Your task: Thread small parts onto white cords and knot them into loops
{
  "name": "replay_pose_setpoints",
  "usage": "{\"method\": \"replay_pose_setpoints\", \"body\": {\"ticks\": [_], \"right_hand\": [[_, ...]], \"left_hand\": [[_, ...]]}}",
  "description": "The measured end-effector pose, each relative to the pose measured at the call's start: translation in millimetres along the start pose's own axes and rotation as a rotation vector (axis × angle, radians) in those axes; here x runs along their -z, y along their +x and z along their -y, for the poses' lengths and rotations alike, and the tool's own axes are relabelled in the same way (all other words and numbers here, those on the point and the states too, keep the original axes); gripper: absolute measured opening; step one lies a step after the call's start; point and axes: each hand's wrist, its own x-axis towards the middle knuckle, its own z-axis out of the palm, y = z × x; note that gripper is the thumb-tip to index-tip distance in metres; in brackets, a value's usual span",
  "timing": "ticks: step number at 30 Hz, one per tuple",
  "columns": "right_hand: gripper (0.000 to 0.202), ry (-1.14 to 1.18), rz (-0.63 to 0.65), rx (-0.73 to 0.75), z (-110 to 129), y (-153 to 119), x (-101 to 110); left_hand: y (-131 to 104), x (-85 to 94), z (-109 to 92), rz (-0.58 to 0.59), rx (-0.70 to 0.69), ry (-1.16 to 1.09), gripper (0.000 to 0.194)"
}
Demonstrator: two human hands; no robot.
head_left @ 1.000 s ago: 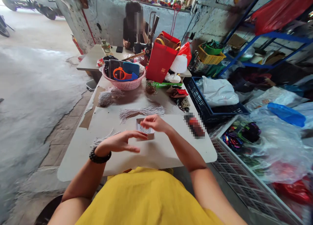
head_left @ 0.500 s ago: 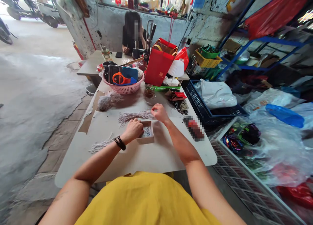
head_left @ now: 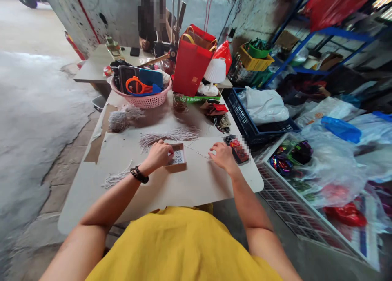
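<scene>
We read "PURPOSE" in white capitals on the side of the green box (head_left: 215,98). The gold mark (head_left: 194,79) on the red bag (head_left: 189,65) is illegible.

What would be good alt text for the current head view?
The right hand pinches a thin cord over a white table; the left hand is at the left side of a small open box of pale pieces, with a cord bundle behind it.
</scene>
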Motion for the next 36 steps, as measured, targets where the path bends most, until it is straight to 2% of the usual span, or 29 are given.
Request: {"method": "replay_pose_setpoints", "body": {"ticks": [4,6,10,15,20,23,26,29,32,33,36], "right_hand": [[0.023,-0.016,0.031,-0.035,34.0,15.9,-12.0],[0.022,-0.006,0.033,-0.097,42.3,24.1,-18.2],[0.009,0.086,0.062,-0.21,37.6,34.5,-28.5],[0.003,0.392,0.052,-0.229,16.4,36.6,-35.5],[0.018,0.768,-0.055,-0.222,-7.1,34.2,-26.9],[0.025,0.933,-0.183,-0.224,-14.0,34.4,-16.9],[0.028,1.071,-0.306,-0.205,-6.6,35.3,-9.6],[0.027,1.174,-0.321,-0.145,15.1,31.3,-7.3],[0.019,1.091,-0.214,-0.026,38.5,17.6,-8.2],[0.015,0.979,-0.147,0.022,43.4,11.1,-9.0],[0.002,0.452,0.032,0.114,44.3,-9.6,-11.9]], "left_hand": [[-3.0,2.6,-1.9,-0.054,0.044,-0.131,0.015],[-7.1,2.0,-2.6,-0.114,0.079,-0.198,0.012],[-16.5,-0.3,-2.5,-0.189,0.171,-0.374,0.014],[-18.6,-6.3,-2.0,-0.217,0.297,-0.671,0.021],[-15.8,-13.5,-2.7,-0.209,0.344,-1.071,0.042],[-15.3,-14.5,-5.4,-0.208,0.378,-1.186,0.048],[-15.3,-13.9,-9.5,-0.231,0.391,-1.202,0.052],[-15.6,-12.6,-13.6,-0.277,0.392,-1.192,0.052],[-17.6,-10.5,-15.5,-0.323,0.409,-1.231,0.055],[-19.0,-9.6,-15.3,-0.334,0.418,-1.248,0.056],[-25.2,-7.4,-12.5,-0.346,0.449,-1.273,0.058]]}}
